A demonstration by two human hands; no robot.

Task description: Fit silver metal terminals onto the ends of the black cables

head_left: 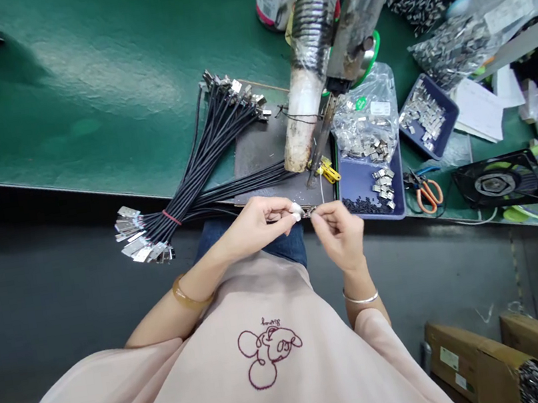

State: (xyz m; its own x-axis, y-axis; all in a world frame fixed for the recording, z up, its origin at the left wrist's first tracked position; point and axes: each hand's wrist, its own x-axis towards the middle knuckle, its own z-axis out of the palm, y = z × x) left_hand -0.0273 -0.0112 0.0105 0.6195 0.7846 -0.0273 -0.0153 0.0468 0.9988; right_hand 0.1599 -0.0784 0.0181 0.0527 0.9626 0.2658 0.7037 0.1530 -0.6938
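My left hand (pixel 271 218), a white cover on one fingertip, pinches one side of a small metal connector (pixel 308 212) at the table's front edge. Thumb and fingers of my right hand (pixel 341 234) are closed on its other side. The fingers hide most of the piece, and I cannot tell whether a cable is joined to it. Just left and behind lies a bundle of black cables (pixel 193 166) with metal connectors at both ends, tied by a red band (pixel 171 217). Part of it rests on a dark plate (pixel 256 148).
A soldering-type fume hose (pixel 310 54) hangs over the plate. To the right stand a blue tray (pixel 354 182) of small parts, a blue bin (pixel 430 113), orange-handled pliers (pixel 429 196) and a black fan (pixel 501 181). Cardboard boxes (pixel 474 359) sit on the floor.
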